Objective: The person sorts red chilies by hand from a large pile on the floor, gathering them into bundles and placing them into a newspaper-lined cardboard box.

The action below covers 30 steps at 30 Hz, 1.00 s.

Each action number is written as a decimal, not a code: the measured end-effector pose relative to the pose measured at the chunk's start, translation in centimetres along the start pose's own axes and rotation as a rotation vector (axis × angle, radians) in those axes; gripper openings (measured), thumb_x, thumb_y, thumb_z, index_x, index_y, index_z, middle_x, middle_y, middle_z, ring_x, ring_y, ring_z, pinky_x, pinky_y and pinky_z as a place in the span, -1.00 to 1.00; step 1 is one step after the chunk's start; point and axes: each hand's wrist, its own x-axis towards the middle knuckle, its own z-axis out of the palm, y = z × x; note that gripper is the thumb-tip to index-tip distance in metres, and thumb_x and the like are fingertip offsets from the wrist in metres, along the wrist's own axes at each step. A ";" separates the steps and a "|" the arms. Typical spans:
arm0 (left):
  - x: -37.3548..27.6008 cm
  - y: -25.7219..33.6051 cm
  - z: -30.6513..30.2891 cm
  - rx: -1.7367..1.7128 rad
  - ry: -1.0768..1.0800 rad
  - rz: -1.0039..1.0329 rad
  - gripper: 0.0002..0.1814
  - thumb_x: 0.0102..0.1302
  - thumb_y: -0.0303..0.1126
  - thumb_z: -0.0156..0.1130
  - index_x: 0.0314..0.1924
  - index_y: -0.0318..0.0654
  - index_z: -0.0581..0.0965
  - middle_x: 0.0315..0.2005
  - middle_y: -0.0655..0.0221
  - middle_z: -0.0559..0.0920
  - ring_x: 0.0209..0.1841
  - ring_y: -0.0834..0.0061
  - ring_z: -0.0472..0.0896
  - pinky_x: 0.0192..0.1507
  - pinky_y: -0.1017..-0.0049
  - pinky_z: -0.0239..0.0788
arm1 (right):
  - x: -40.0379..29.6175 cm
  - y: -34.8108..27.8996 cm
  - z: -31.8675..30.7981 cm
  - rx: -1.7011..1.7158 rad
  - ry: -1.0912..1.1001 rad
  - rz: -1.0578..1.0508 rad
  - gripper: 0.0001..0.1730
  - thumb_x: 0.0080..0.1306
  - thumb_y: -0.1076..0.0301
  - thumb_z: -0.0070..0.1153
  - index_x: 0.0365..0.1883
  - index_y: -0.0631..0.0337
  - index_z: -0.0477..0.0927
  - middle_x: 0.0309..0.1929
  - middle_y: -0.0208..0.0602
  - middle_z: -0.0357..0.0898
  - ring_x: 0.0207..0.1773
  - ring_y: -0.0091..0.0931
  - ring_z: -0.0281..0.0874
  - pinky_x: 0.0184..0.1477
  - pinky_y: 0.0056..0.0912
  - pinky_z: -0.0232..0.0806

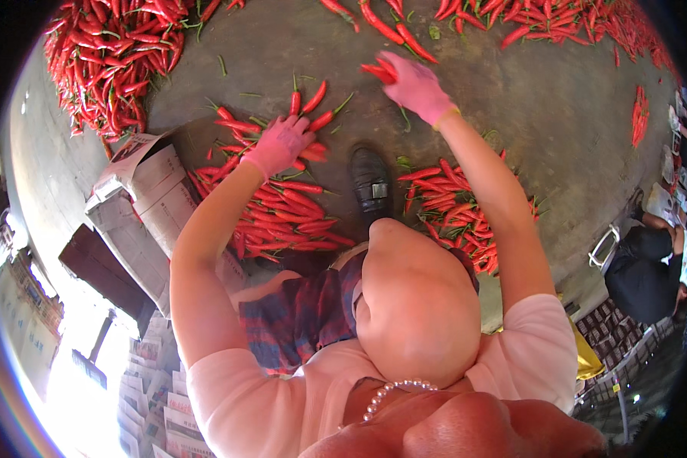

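Note:
Both of my hands wear pink gloves. My left hand is palm down with curled fingers around a few red chili peppers, above a heap of red chili peppers on the floor. More peppers with green stems fan out past its fingertips. Farther forward and to the right, my right hand grips a small bunch of red chili peppers, tips pointing left. Just beyond it, loose peppers lie on the concrete floor. The palm sides of both hands are hidden.
A large chili pile rises at far left, another at far right. A smaller pile lies under my right forearm. Cardboard boxes stand left; my black shoe is between the near heaps. Another person is at right.

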 end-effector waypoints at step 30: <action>21.3 -12.4 -14.0 -1.187 0.679 -0.409 -0.47 0.03 -0.33 0.37 0.04 -0.35 0.53 -0.33 0.36 0.65 -0.30 0.50 0.56 -0.18 0.42 0.43 | 18.3 12.0 -5.6 0.666 0.016 -0.293 -0.75 0.13 0.64 0.08 -0.19 0.28 0.56 -0.27 -0.26 0.62 -0.17 -0.45 0.58 -0.13 -0.36 0.45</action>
